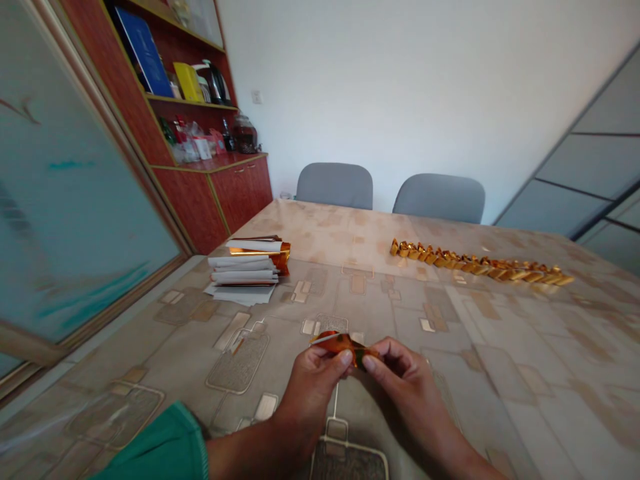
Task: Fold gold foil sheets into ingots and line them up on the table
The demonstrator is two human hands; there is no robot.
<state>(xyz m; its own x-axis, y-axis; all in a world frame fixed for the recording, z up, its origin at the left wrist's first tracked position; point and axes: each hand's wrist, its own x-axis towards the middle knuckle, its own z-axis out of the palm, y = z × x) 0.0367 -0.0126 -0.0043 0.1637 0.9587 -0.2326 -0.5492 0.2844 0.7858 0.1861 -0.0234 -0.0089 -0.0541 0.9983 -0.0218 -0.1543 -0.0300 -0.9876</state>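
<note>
My left hand and my right hand are close together above the near edge of the table, with their fingertips pinching a folded strip of gold foil paper from either side. The strip is bent and partly hidden by my thumbs. Further up the table, a long chain of folded gold foil pieces lies to the right. To the left sits a stack of white-backed foil paper strips, with orange-gold sheets showing at its far end. Neither pile touches my hands.
The patterned beige tablecloth covers the table. Two grey chairs stand beyond it against a white wall. A red wooden cabinet with shelves of bottles and books stands at the left, beside a glass panel. A green sleeve covers my left forearm.
</note>
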